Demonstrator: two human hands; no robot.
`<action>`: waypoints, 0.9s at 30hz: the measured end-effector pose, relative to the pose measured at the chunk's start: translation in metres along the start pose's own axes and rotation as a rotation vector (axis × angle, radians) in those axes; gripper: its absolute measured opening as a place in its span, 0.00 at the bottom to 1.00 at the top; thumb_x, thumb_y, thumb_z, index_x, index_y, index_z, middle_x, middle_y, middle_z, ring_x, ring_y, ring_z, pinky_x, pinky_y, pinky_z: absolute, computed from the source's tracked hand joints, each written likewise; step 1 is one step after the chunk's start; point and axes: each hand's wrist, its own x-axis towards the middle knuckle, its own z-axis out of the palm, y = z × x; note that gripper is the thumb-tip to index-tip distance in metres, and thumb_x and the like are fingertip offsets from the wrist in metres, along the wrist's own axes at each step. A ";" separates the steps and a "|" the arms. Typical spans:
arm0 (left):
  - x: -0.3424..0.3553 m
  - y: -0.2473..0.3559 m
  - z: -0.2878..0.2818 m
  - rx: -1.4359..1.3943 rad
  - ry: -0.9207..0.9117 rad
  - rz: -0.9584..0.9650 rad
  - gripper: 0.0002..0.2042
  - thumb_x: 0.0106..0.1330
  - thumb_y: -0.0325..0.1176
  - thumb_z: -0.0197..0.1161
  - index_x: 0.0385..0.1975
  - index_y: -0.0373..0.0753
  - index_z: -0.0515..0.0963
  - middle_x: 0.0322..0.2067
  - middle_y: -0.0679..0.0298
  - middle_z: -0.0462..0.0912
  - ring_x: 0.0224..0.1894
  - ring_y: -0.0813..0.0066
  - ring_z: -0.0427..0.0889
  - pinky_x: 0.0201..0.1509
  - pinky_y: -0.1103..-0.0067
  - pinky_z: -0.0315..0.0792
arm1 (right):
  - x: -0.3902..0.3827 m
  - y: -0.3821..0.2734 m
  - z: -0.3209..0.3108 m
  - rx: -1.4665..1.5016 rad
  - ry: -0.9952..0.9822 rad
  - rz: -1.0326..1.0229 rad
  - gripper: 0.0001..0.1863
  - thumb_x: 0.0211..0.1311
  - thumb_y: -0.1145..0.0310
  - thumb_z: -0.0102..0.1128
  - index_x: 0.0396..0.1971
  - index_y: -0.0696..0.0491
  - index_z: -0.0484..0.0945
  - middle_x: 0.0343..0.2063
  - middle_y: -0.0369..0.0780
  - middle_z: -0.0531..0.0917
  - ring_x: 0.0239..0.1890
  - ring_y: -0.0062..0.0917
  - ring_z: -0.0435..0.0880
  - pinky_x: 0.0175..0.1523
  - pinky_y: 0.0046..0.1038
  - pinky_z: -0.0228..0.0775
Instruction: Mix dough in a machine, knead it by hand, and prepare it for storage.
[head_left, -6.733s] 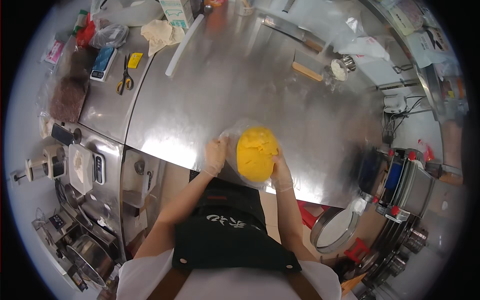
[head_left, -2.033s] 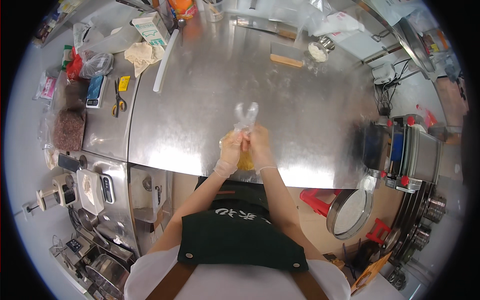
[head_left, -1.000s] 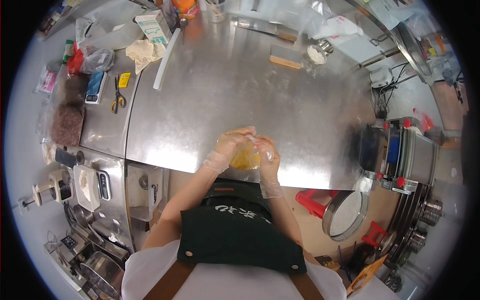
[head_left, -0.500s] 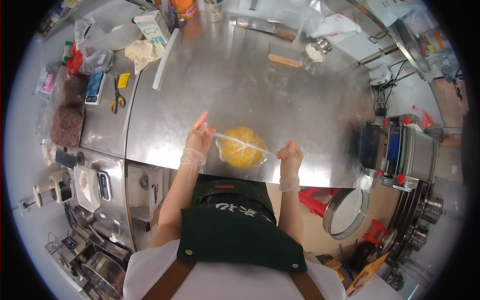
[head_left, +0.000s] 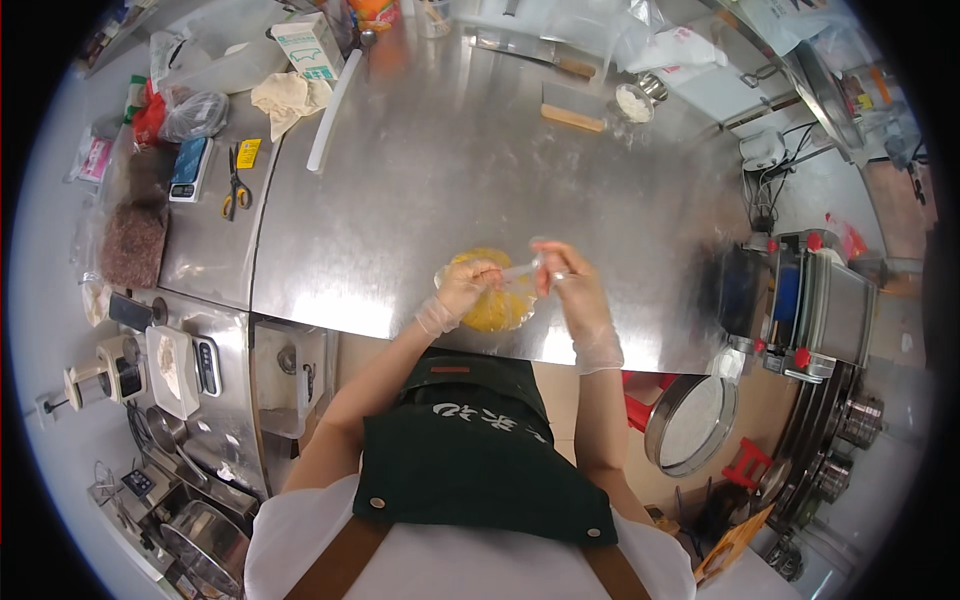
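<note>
A round yellow mass [head_left: 503, 312], like dough, lies in a clear plastic bag [head_left: 515, 272] near the front edge of the steel table. My left hand [head_left: 463, 288], in a clear disposable glove, covers the mass's upper left part. Its fingers are closed on the gathered plastic of the bag. My right hand [head_left: 575, 288], gloved likewise, is just right of the mass, its fingers bent around the other end of the twisted plastic. A short whitish strand of the bag spans the gap between both hands. The right fingertips are slightly blurred.
A dough scraper [head_left: 572, 108], a knife [head_left: 535, 52] and a small bowl of white powder [head_left: 634, 103] are at the back. A white plastic rod [head_left: 334, 112] and scissors [head_left: 236, 185] lie left. Right stands a machine with red knobs [head_left: 800, 300]; a sieve [head_left: 692, 425] is below the edge.
Both hands have come together over the yellow mass. The left moved right, the right rose slightly, and the plastic strand stretched between them is now short.
</note>
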 end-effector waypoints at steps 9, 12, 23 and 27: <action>0.021 0.035 0.010 0.769 -0.038 0.123 0.07 0.63 0.25 0.60 0.40 0.36 0.80 0.29 0.65 0.83 0.33 0.79 0.78 0.42 0.81 0.72 | 0.003 -0.002 0.016 -0.350 0.165 -0.139 0.16 0.66 0.63 0.58 0.46 0.59 0.77 0.29 0.38 0.82 0.32 0.22 0.80 0.41 0.25 0.73; 0.023 0.023 0.003 0.322 -0.023 0.000 0.08 0.61 0.26 0.62 0.39 0.35 0.79 0.28 0.59 0.82 0.30 0.70 0.79 0.39 0.74 0.73 | 0.001 0.008 0.028 -0.444 0.159 -0.345 0.15 0.65 0.65 0.59 0.46 0.60 0.77 0.30 0.40 0.82 0.35 0.25 0.82 0.40 0.32 0.74; 0.016 0.022 -0.035 -0.542 -0.251 -0.366 0.12 0.64 0.35 0.65 0.41 0.34 0.80 0.38 0.66 0.79 0.44 0.80 0.75 0.52 0.79 0.69 | 0.039 0.111 -0.007 0.222 -0.215 0.192 0.11 0.68 0.69 0.51 0.44 0.57 0.77 0.23 0.30 0.74 0.23 0.12 0.68 0.27 0.15 0.58; 0.023 0.039 -0.032 -0.020 -0.314 -0.123 0.09 0.60 0.37 0.66 0.37 0.41 0.82 0.31 0.69 0.80 0.39 0.78 0.76 0.46 0.79 0.70 | 0.040 0.092 0.002 -0.026 -0.244 0.142 0.10 0.67 0.69 0.51 0.38 0.58 0.79 0.23 0.31 0.76 0.23 0.11 0.69 0.27 0.15 0.59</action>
